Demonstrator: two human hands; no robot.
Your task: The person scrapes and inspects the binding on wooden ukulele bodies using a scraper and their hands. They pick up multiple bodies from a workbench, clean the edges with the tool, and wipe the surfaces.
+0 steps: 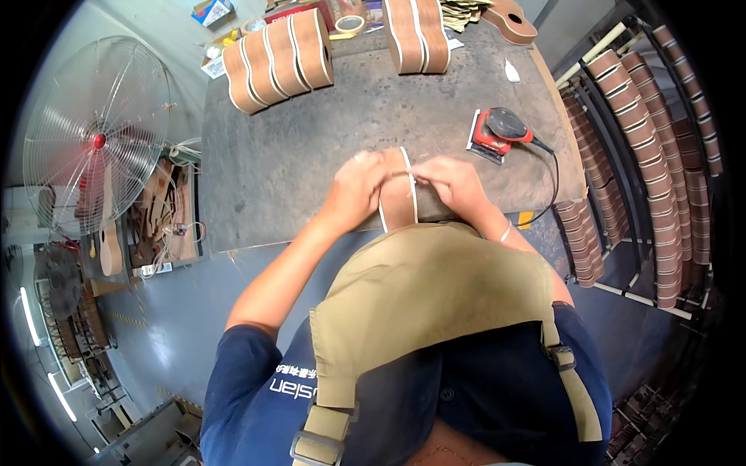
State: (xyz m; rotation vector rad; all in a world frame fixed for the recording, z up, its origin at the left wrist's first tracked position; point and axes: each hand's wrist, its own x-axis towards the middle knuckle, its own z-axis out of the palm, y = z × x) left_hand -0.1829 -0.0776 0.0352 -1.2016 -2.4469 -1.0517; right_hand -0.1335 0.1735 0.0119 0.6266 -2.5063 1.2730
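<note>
A small ukulele body (399, 206) in brown wood with white edge binding stands on its side at the table's near edge, against my apron. My left hand (359, 186) is closed at its left edge, fingers curled onto the side. Across from it, my right hand (451, 182) is closed in a pinch at the white binding on the right. Something thin crosses the wood between the fingers of both hands; it is too small and blurred to name.
A red and black sander (497, 133) with a cord lies to the right on the dark table (357, 113). More ukulele bodies (276, 60) stand at the far left and far middle (417, 35). A white bottle (511, 71), tape roll (350, 25), large fan (99, 140) and loaded racks (637, 155) surround.
</note>
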